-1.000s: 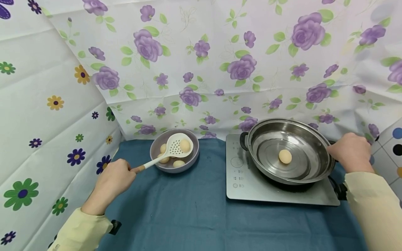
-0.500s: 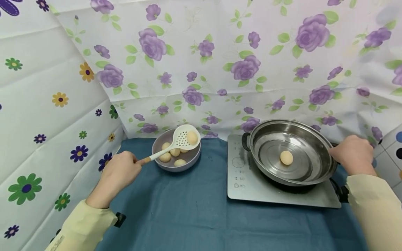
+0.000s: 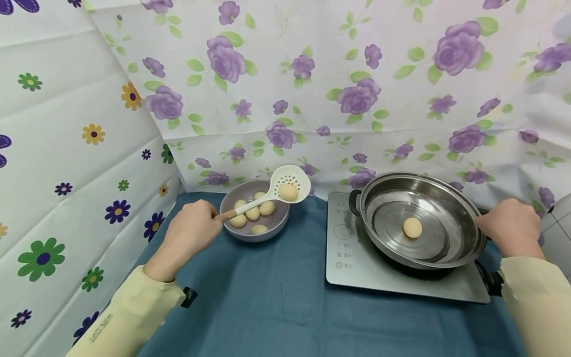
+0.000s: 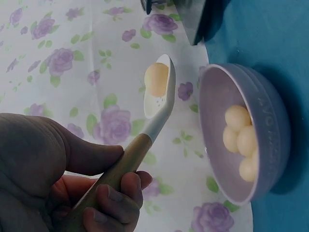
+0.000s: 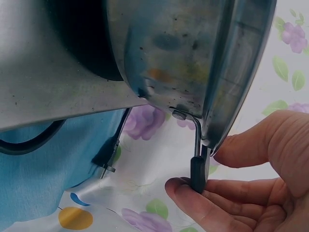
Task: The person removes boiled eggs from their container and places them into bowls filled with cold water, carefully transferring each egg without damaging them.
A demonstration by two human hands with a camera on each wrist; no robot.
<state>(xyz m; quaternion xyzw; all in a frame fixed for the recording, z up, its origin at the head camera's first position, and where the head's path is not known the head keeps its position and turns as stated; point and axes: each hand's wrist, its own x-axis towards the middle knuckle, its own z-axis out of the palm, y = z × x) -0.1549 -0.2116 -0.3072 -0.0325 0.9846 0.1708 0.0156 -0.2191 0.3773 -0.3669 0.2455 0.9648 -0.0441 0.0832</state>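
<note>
My left hand [image 3: 189, 228] grips the wooden handle of a white slotted spoon [image 3: 302, 179]. An egg [image 3: 288, 192] lies on its perforated head, which is raised above and past the right rim of a mauve bowl [image 3: 281, 227]. Inside the bowl sit several more eggs [image 3: 253, 213]. On the right, a wide steel pan [image 3: 432, 248] holds one egg [image 3: 412, 227] near its middle. My right hand [image 3: 510, 223] is at the pan's right side; in the right wrist view its thumb is at the rim and its fingers are under the black loop handle [image 5: 197, 175], pinching it.
The pan stands on a silver induction cooker [image 3: 341, 258], right of the bowl. A black cable with a plug [image 5: 106, 153] hangs by the cooker. Blue cloth [image 3: 267, 307] covers the table; a flowered sheet [image 3: 312, 99] rises directly behind the bowl and pan.
My left hand has lifted the slotted spoon with its egg up and to the right, out from over the bowl's middle. My right hand stays at the pan handle.
</note>
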